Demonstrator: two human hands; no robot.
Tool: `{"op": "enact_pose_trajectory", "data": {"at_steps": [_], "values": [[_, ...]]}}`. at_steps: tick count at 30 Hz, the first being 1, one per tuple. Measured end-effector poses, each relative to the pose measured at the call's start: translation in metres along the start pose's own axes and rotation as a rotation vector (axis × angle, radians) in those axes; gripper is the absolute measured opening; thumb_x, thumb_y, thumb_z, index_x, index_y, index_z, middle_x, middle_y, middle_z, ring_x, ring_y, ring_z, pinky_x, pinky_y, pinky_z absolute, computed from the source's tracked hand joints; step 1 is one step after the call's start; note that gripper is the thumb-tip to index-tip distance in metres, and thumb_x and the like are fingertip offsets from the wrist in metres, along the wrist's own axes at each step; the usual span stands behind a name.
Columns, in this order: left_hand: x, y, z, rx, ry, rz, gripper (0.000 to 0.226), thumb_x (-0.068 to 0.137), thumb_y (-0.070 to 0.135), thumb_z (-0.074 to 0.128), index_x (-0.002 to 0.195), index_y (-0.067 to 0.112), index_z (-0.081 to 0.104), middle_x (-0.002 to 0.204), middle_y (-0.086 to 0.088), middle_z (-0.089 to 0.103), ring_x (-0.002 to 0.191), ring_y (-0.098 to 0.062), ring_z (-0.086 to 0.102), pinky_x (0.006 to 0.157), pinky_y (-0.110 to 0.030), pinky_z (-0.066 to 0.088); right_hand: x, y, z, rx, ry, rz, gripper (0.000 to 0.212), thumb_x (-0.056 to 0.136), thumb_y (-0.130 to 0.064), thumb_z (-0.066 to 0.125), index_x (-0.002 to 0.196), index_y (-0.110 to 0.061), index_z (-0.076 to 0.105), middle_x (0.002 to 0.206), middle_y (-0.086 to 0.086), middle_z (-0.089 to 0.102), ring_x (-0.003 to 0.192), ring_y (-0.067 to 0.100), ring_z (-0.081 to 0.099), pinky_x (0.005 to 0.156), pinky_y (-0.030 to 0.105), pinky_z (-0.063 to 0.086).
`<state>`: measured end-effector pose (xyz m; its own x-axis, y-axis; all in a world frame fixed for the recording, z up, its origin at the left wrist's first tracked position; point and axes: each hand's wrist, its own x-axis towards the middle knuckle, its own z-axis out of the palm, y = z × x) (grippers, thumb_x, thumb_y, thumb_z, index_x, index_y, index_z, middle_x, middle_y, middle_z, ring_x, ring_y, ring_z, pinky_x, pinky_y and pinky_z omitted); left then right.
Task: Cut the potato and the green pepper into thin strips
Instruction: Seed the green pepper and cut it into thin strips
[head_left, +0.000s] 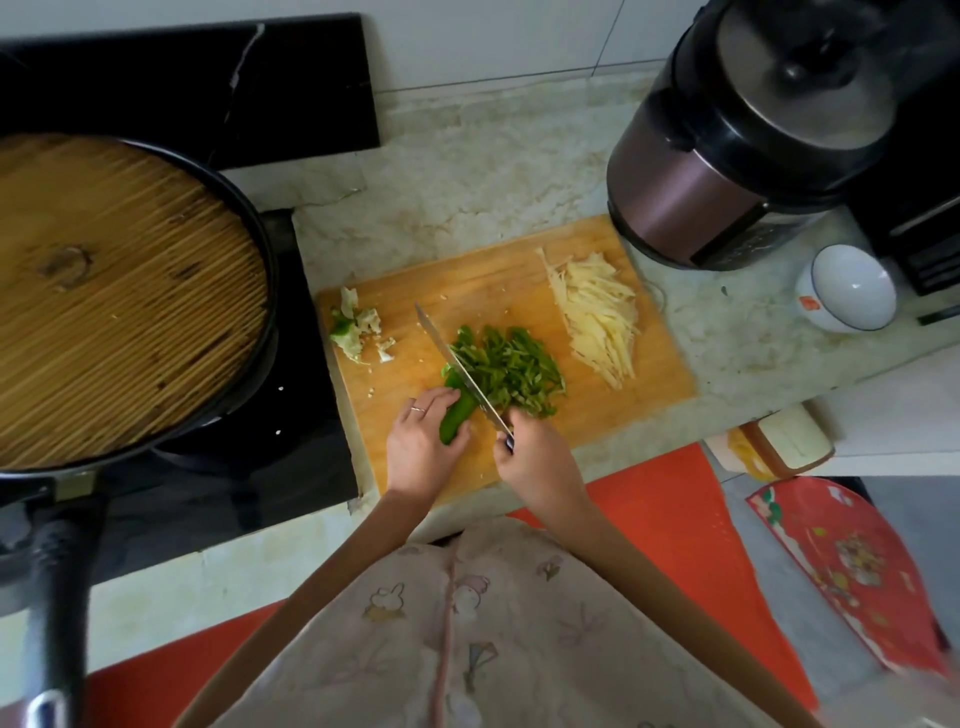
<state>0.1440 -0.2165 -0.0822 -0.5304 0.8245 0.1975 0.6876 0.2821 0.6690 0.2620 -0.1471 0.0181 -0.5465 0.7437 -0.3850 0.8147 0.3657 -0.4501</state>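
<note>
While left hand (423, 441) curls fingers (441, 397) round green pepper (453, 423) | right hand (530, 452) fingers grip knife (462, 365)

A wide black pan (262, 270) sits on a black glass cooktop (306, 436) at the left, covered by a round lid of thin wooden slats (119, 291); its dark handle (57, 571) points toward the viewer. Behind the cooktop stands a black slab with a white vein (208, 88). The pale marbled countertop (467, 171) runs to the right, where a brown electric cooker with a black and metal lid (727, 171) stands. Just beside it is a white bowl (847, 288) with a small red mark on its side, next to a black appliance (924, 234) at the frame's edge. Below the counter's edge, an amber container with a white label (779, 441) is near an orange mat (675, 519) and a red printed bag (841, 566) on the floor.
</note>
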Motion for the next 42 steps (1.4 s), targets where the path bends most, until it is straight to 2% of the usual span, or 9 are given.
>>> {"op": "enact_pose_trajectory", "data": {"at_steps": [5, 8, 11, 16, 25, 30, 34, 40, 42], "values": [[-0.011, 0.002, 0.003, 0.045, 0.049, -0.004, 0.031, 0.080, 0.024, 0.058, 0.103, 0.008, 0.070, 0.107, -0.004, 0.069, 0.084, -0.023, 0.061, 0.077, -0.023, 0.044, -0.004, 0.001, 0.005, -0.058, -0.028, -0.025, 0.004, 0.093, -0.015, 0.046, 0.093, -0.012, 0.045, 0.087, 0.014, 0.062, 0.087, 0.033, 0.059, 0.061, 0.029, 0.030], [-0.011, 0.005, 0.003, 0.046, 0.084, -0.004, 0.027, 0.079, 0.023, 0.058, 0.098, 0.008, 0.070, 0.104, -0.003, 0.069, 0.080, -0.021, 0.058, 0.073, -0.023, 0.044, -0.004, -0.001, 0.013, -0.106, -0.030, -0.010, 0.026, 0.094, -0.017, 0.045, 0.119, -0.010, 0.048, 0.096, 0.013, 0.064, 0.094, 0.033, 0.060, 0.062, 0.030, 0.032], [-0.011, 0.005, 0.004, 0.039, 0.122, 0.000, 0.023, 0.076, 0.019, 0.059, 0.094, 0.007, 0.069, 0.101, -0.004, 0.069, 0.080, -0.019, 0.056, 0.074, -0.022, 0.042, 0.000, -0.006, 0.019, -0.120, -0.035, 0.014, 0.034, 0.095, -0.018, 0.045, 0.129, -0.012, 0.044, 0.104, 0.012, 0.065, 0.100, 0.031, 0.061, 0.067, 0.031, 0.039], [-0.009, 0.005, 0.005, 0.012, 0.120, -0.029, 0.026, 0.076, 0.021, 0.060, 0.095, 0.006, 0.070, 0.100, -0.005, 0.069, 0.086, -0.015, 0.053, 0.076, -0.022, 0.042, 0.018, -0.015, 0.011, -0.077, -0.113, 0.070, 0.029, 0.095, -0.017, 0.045, 0.121, -0.007, 0.051, 0.108, 0.014, 0.065, 0.104, 0.032, 0.060, 0.077, 0.032, 0.044], [-0.010, 0.010, -0.001, 0.022, 0.077, -0.061, 0.033, 0.081, 0.030, 0.054, 0.096, 0.007, 0.072, 0.101, -0.006, 0.071, 0.077, -0.025, 0.059, 0.069, -0.025, 0.042, 0.038, -0.035, 0.011, -0.025, -0.111, 0.155, 0.023, 0.094, -0.014, 0.046, 0.116, -0.009, 0.053, 0.107, 0.011, 0.063, 0.103, 0.029, 0.061, 0.078, 0.034, 0.048], [-0.016, 0.008, 0.002, 0.022, 0.059, -0.070, 0.032, 0.083, 0.033, 0.061, 0.097, 0.006, 0.071, 0.101, -0.007, 0.070, 0.082, -0.026, 0.060, 0.073, -0.024, 0.041, 0.043, -0.033, 0.007, 0.075, -0.129, 0.218, 0.031, 0.096, -0.016, 0.047, 0.125, -0.008, 0.052, 0.114, 0.013, 0.063, 0.105, 0.030, 0.061, 0.080, 0.034, 0.050], [-0.014, 0.008, 0.001, 0.038, 0.055, -0.088, 0.026, 0.076, 0.018, 0.078, 0.098, 0.006, 0.071, 0.101, -0.007, 0.069, 0.085, -0.027, 0.061, 0.074, -0.031, 0.048, 0.042, -0.027, 0.002, 0.055, -0.093, 0.199, 0.028, 0.096, -0.015, 0.046, 0.121, -0.004, 0.053, 0.110, 0.014, 0.063, 0.102, 0.031, 0.062, 0.073, 0.032, 0.046], [-0.013, 0.002, 0.003, 0.053, 0.017, -0.060, 0.031, 0.076, 0.013, 0.078, 0.105, 0.004, 0.070, 0.106, -0.009, 0.069, 0.091, -0.030, 0.064, 0.088, -0.025, 0.039, 0.031, -0.009, -0.014, 0.094, -0.006, 0.096, 0.020, 0.096, -0.015, 0.046, 0.106, -0.002, 0.056, 0.090, 0.013, 0.064, 0.071, 0.023, 0.057, 0.053, 0.029, 0.039], [-0.011, 0.004, 0.003, 0.057, 0.029, -0.052, 0.033, 0.074, 0.011, 0.080, 0.104, 0.003, 0.070, 0.105, -0.011, 0.068, 0.093, -0.030, 0.065, 0.093, -0.023, 0.035, 0.024, -0.008, -0.019, 0.090, 0.005, 0.052, 0.016, 0.095, -0.015, 0.047, 0.099, -0.002, 0.055, 0.082, 0.013, 0.063, 0.068, 0.024, 0.057, 0.056, 0.031, 0.042]]}}
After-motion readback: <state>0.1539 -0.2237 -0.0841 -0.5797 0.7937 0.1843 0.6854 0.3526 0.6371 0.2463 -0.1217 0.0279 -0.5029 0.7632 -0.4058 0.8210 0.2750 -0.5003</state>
